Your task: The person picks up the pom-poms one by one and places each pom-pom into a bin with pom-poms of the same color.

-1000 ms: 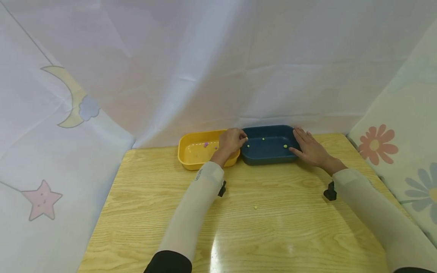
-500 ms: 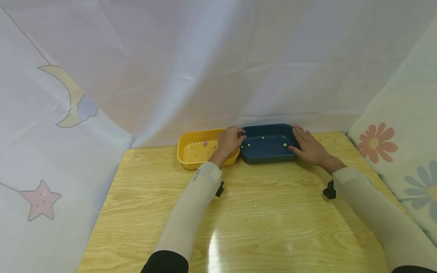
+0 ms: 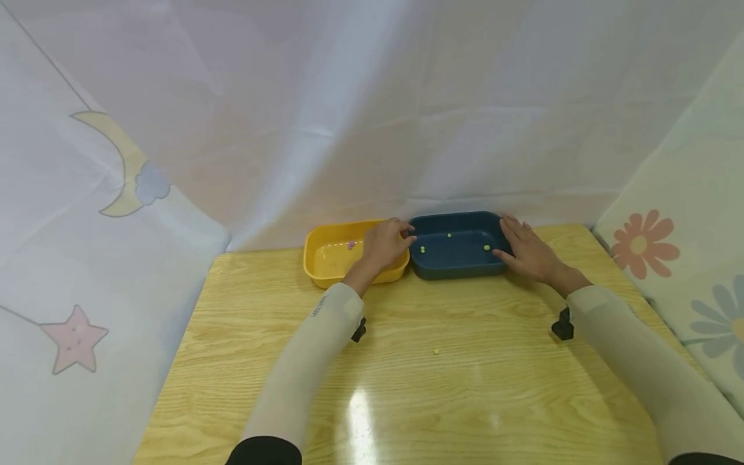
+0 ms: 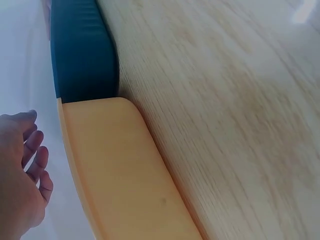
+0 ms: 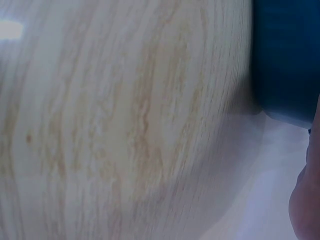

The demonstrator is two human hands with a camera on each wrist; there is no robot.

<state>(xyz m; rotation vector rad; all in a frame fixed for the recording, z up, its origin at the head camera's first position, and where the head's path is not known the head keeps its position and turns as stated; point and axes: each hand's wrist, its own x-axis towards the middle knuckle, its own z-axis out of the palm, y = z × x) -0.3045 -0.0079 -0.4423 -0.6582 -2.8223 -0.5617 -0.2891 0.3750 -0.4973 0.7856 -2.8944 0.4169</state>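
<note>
My left hand [image 3: 380, 247] is over the right part of a yellow tray [image 3: 316, 279], fingers loosely bent near the seam with a dark blue tray [image 3: 459, 272]. In the left wrist view its thumb and fingers are apart, with nothing visible between them. My right hand [image 3: 530, 257] rests with extended fingers on the blue tray's right rim. Inside the blue tray lie several small yellow-green balls, the largest ball [image 3: 487, 248] near the right side and a pair of balls [image 3: 422, 249] at the left. Small purple balls [image 3: 351, 245] lie in the yellow tray, partly hidden by my left hand.
One small yellow-green ball [image 3: 436, 352] lies on the wooden table [image 3: 494, 361] in front of the trays. A white cloth backdrop [image 3: 349, 129] rises right behind them, with printed side cloths at left and right. Black wrist mounts hang under both sleeves.
A pale ball left my left fingertips and dropped into the blue tray, coming to lie beside another at its left. My left hand drew back slightly leftward; the right hand stayed put.
</note>
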